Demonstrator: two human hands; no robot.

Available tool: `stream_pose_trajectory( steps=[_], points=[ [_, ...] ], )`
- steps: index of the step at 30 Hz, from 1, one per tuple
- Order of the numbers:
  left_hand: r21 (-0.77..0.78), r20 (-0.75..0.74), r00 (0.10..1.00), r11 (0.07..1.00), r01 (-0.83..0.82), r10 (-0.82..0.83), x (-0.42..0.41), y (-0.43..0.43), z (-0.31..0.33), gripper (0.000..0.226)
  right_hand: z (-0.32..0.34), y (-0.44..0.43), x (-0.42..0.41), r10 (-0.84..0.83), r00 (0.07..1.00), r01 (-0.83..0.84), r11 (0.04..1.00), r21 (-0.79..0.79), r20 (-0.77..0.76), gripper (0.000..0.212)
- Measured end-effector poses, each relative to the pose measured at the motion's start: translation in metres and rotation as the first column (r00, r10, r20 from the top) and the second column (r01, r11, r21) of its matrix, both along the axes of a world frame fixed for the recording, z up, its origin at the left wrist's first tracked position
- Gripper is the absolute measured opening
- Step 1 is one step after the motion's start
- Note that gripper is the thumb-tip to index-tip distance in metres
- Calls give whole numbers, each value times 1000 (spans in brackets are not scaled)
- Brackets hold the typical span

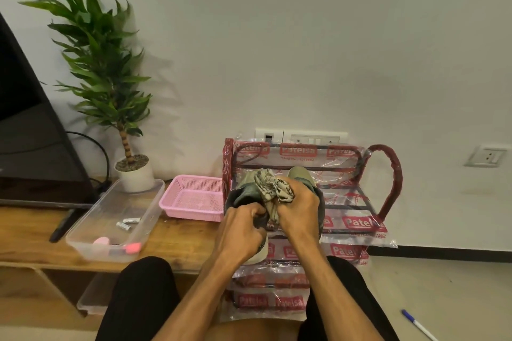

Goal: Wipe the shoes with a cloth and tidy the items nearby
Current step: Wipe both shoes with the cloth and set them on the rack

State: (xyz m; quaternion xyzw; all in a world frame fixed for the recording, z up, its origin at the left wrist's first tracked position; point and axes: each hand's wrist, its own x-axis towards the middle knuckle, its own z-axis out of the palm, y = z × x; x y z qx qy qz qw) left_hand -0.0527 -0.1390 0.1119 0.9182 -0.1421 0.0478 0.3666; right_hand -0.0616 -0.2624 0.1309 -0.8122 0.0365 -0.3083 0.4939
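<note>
While the left hand [241,230] grips a dark shoe [243,196] and the right hand [297,209] clutches a crumpled cloth [273,184] against it, both sit atop the plastic-wrapped shoe rack [357,219] by the white wall. Left of the rack, a wooden bench [177,238] carries a pink basket [194,198], clear tray [116,219] and potted plant [110,86]. Right of it, a pen [418,325] lies on the floor.

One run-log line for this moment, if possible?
step: wiping | left hand: holds dark green shoe | right hand: presses crumpled patterned cloth on it | place: plastic-wrapped red shoe rack
</note>
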Motion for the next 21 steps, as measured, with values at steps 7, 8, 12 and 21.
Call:
stream_pose_trajectory(
  steps=[7, 8, 12, 21],
  points=[
    [82, 111, 993, 997, 17, -26, -8, 0, -3, 30, 0, -7, -2, 12, 994, -18, 998, -53, -113, 31],
    [93, 134, 990, 995, 22, -34, -9, -1, -3, 30, 1, -9, 0, -5, 996, 0, 998, -56, -85, 28],
    [117, 162, 984, 991, 57, -75, -14, -5, -2, 34, 3, -20, 15, -91, 996, 89, 992, -94, -21, 25],
    [175, 199, 976, 983, 53, -88, -11, -6, -1, 26, 3, -25, -10, 61, 993, -59, 998, 21, -102, 36]
  ],
)
